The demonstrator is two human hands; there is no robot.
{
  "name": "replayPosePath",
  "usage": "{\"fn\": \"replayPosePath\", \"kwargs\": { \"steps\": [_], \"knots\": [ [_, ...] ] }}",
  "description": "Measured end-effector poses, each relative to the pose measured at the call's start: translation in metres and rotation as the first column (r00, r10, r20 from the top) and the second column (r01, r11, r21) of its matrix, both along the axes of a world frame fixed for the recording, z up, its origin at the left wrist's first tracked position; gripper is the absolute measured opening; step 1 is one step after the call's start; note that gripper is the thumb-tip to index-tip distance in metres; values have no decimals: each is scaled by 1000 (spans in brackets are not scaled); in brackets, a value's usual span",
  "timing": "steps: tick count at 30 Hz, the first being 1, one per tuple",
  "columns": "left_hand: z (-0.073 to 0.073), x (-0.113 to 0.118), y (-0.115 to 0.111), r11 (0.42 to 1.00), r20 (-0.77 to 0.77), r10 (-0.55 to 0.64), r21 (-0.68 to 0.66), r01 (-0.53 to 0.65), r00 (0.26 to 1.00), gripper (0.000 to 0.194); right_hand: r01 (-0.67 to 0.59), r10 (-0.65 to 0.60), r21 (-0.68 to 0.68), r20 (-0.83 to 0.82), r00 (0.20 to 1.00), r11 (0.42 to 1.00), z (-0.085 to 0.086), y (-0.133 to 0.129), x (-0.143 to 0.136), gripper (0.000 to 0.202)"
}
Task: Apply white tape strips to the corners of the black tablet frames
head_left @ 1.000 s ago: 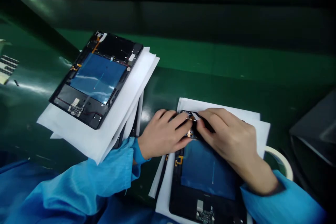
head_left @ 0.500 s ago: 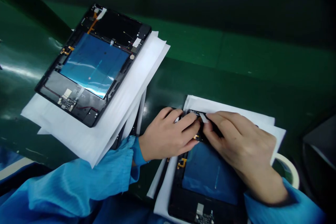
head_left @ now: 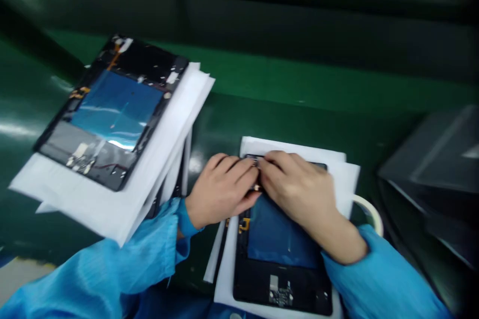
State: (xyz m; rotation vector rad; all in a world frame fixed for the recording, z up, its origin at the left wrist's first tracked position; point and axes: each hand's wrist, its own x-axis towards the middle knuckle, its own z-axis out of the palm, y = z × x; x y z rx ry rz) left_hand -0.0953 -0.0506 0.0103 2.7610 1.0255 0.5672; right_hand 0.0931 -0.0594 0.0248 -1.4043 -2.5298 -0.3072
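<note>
Both of my hands are at the upper left corner of an opened tablet (head_left: 252, 283), which lies on white sheets with its blue-covered battery (head_left: 280, 239) exposed. My left hand (head_left: 220, 190) has its fingers bent and closed at the corner, beside an orange flex cable. My right hand (head_left: 301, 187) comes over the tablet's upper part, fingers pressed together against the same corner. The fingertips almost meet. Whatever is between them is hidden; the white strip of tape seen earlier in the right fingers no longer shows.
Left of my hands, a second opened tablet (head_left: 153, 62) rests on a stack with white sheets (head_left: 175, 114). A roll of tape (head_left: 372, 214) is partly covered by my right sleeve. A dark grey box-like object (head_left: 434, 159) stands at the right. The table (head_left: 232, 114) is green.
The camera view has shifted, so the scene sits differently in it. My right hand has come closer to my left fingers and lower onto the corner; the white tape is now hidden.
</note>
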Motion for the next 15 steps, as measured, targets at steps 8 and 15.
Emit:
{"fn": "replayPosePath", "kwargs": {
  "steps": [8, 15],
  "knots": [
    [3, 3, 13, 997, -64, -24, 73, 29, 998, 36, 62, -55, -106, 71, 996, 992, 4, -9, -4, 27],
    [6, 4, 11, 994, -131, -40, 91, 52, 991, 32, 428, -394, 279, -171, 903, 860, 9, -88, 103, 28]
  ]
}}
